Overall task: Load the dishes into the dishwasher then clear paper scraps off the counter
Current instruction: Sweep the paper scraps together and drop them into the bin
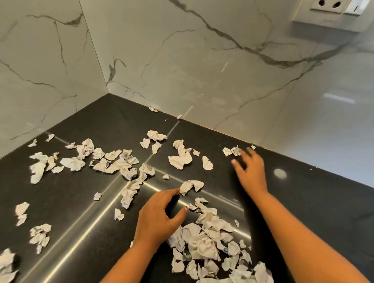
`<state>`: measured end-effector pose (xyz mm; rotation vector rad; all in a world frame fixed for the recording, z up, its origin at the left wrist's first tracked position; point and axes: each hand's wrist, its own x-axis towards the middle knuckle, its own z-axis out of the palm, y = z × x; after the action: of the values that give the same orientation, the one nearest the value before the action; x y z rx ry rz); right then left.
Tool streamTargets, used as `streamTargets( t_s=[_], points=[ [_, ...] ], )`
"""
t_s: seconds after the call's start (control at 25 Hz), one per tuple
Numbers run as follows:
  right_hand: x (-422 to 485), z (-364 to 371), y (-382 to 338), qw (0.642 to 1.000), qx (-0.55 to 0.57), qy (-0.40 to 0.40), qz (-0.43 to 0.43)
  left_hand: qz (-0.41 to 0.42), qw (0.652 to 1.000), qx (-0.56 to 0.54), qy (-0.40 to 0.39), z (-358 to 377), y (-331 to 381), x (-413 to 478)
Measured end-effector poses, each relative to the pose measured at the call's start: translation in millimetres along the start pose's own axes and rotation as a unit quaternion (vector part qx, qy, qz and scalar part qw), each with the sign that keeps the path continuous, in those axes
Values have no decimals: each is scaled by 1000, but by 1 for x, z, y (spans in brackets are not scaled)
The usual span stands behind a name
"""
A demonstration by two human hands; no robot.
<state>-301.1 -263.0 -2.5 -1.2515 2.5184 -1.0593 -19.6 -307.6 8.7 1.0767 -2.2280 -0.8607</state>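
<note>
At the far left of the black bench point(316, 199), near its front edge, lies a crumpled wad of paper point(2, 269), and a little further in there are single scraps point(39, 235) well apart from each other. Behind them, toward the marble wall point(35, 74), a loose band of torn paper scraps point(108, 161) runs across the bench from left to centre.

In the middle, the left hand point(158, 217) rests palm down on the bench with a wide grip, thumb and fingers spread, and it holds nothing. Its fingertips point(176, 191) touch, or almost touch, a crumpled scrap point(191, 186) that lies just ahead of them, with its long axis going left to right. Just to the right of this hand, and toward the person, is the gathered pile point(212, 244), which goes on to the lower edge of the view.

Further right, the right hand point(250, 170) reaches toward the wall with its fingers spread and empty. A small scrap point(232, 151) lies just beyond its fingertips, slightly to the left, and a tiny piece point(253, 147) sits at the wall edge. A white wall socket point(335, 3) is at the top right.

No dishes and no dishwasher are visible, so I judge the work is now in the paper part. The next move probably is a sweep: each hand has its scrap on the far side, so pulling toward the body would bring it to the pile. The right hand is nearer to the wall-side scraps and the left hand is nearer to the central ones.
</note>
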Motion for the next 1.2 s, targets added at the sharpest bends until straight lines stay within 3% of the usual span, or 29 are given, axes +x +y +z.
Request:
streamTargets(
  t_s=[0.04,0.12,0.32,0.4,0.48,0.56,0.64,0.76,0.92,1.08,1.2],
  points=[
    [19,1,5,999,-28,-8,45,2,1000,2,2,0,0,0],
    [44,7,8,996,-71,-38,41,5,1000,2,1,0,-1,1],
    [26,27,-33,981,-8,-129,-145,-7,1000,-12,6,2,-5,2],
    [11,31,-33,971,6,-80,-223,-2,1000,2,8,3,-6,2],
    [25,31,-22,984,-2,36,-177,6,1000,13,8,4,-6,3],
    [51,26,-11,996,-33,78,-2,13,1000,20,10,5,-7,3],
    [71,26,-8,994,-81,29,73,16,1000,21,10,5,-8,3],
    [79,38,-22,990,-109,-67,-53,21,999,21,14,4,-8,2],
    [49,52,-52,964,-35,-187,-185,22,999,21,17,5,-7,2],
    [-1,57,-71,939,35,-254,-230,2,1000,11,2,3,-5,1],
    [-29,52,-73,933,114,-284,-191,-8,1000,3,1,2,-2,2]
  ],
)
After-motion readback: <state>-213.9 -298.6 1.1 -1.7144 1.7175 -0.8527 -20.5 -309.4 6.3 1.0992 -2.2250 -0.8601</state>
